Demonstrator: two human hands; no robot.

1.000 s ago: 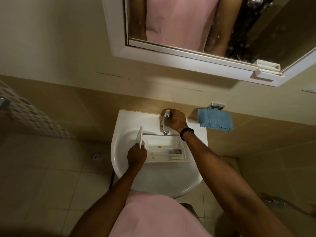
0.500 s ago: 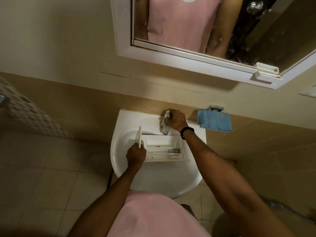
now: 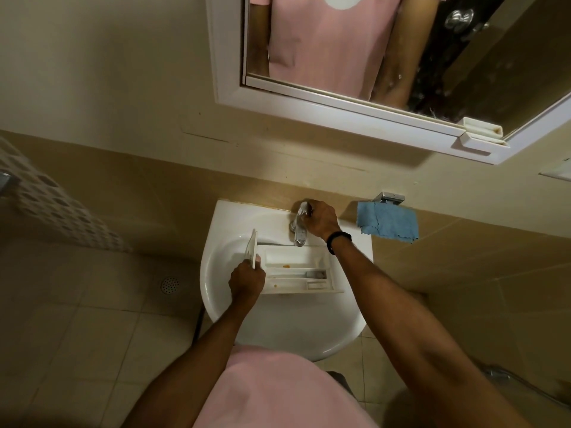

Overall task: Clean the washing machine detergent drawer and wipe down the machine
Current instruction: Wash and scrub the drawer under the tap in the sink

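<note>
**tub_gremlin:** what's the head cam giving you, where's the drawer at?

**me (on the remote feed):** Only the one view, looking straight down. The white detergent drawer is inside the bowl of the white sink. It's open side up and its back edge sits right under the spout of the chrome faucet. You can see the compartments, with a few orange-brown specks in them. The front panel stands upright at the left end.

**tub_gremlin:** and the hands?

**me:** The left hand is wrapped around that left end, with the thumb up against the panel, so it's got the drawer gripped. The right hand is off the drawer, up behind it, with its fingers curled round the top of the faucet. There's a black wristband on that arm. So the drawer lies between the two hands, touching only the left. I can't tell if water's running.

**tub_gremlin:** anything else nearby?

**me:** A blue cloth hangs on the wall just right of the sink, and there's a white-framed mirror above.
</note>
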